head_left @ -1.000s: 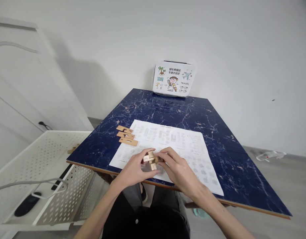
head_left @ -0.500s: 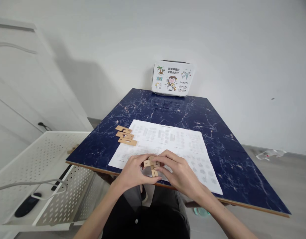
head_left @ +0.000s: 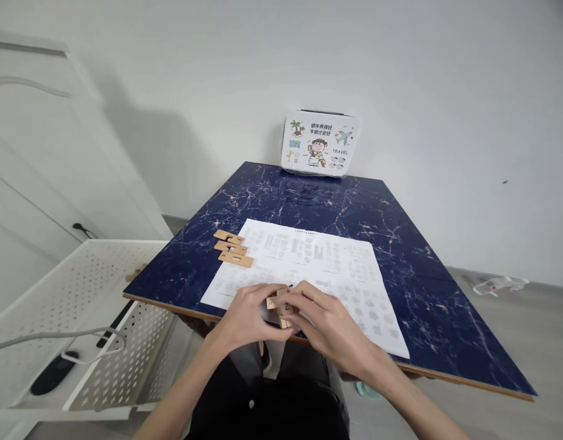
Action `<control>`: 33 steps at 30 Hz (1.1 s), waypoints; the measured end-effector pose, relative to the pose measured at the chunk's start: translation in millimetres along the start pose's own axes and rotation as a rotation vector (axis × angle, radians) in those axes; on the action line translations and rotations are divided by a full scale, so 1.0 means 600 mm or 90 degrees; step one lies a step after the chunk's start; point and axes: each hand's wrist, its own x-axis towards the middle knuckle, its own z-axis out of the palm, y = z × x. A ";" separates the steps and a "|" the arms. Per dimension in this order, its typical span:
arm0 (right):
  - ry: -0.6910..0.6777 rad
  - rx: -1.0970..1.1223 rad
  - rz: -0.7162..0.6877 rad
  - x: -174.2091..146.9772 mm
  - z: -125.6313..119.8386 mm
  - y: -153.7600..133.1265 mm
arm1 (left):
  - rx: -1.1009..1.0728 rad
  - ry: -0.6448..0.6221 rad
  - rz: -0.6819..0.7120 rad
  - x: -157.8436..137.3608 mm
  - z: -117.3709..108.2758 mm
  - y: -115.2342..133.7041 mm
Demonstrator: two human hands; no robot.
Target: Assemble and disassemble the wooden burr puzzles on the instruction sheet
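Note:
Between both hands is a small cluster of interlocking wooden puzzle pieces (head_left: 283,298) with dark marks on them, held above the near edge of the paper. My left hand (head_left: 253,315) curves round its left side, thumb below and fingers above. My right hand (head_left: 319,311) pinches a marked piece at the right side of the cluster. Fingers hide part of how the pieces join. Under the hands lies a printed instruction sheet (head_left: 309,250) with grey diagrams. Three flat, notched wooden puzzle pieces (head_left: 233,249) rest at its left edge.
The sheet lies on a dark blue marbled table (head_left: 345,201). At its back stands a white illustrated case (head_left: 319,143) near the wall. A white perforated cart (head_left: 102,269) with a black mouse (head_left: 55,373) and cable is at the left.
The right hand's piece has shifted slightly down and left against the cluster, and the cluster has turned a little. Both hands keep hold. The three loose pieces stay put.

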 end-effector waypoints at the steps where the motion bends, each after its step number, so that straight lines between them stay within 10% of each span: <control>1: 0.000 0.003 0.001 0.000 -0.001 -0.001 | -0.001 -0.001 0.004 -0.001 0.000 0.001; 14: 0.023 -0.039 0.048 -0.003 -0.002 0.027 | -0.085 0.001 -0.042 -0.009 -0.013 -0.009; 23: -0.058 0.213 0.234 0.003 0.006 0.015 | -0.073 -0.044 0.005 -0.011 -0.014 -0.015; 33: 0.182 0.001 0.399 -0.035 -0.081 0.107 | -0.134 -0.053 -0.071 0.001 -0.011 -0.015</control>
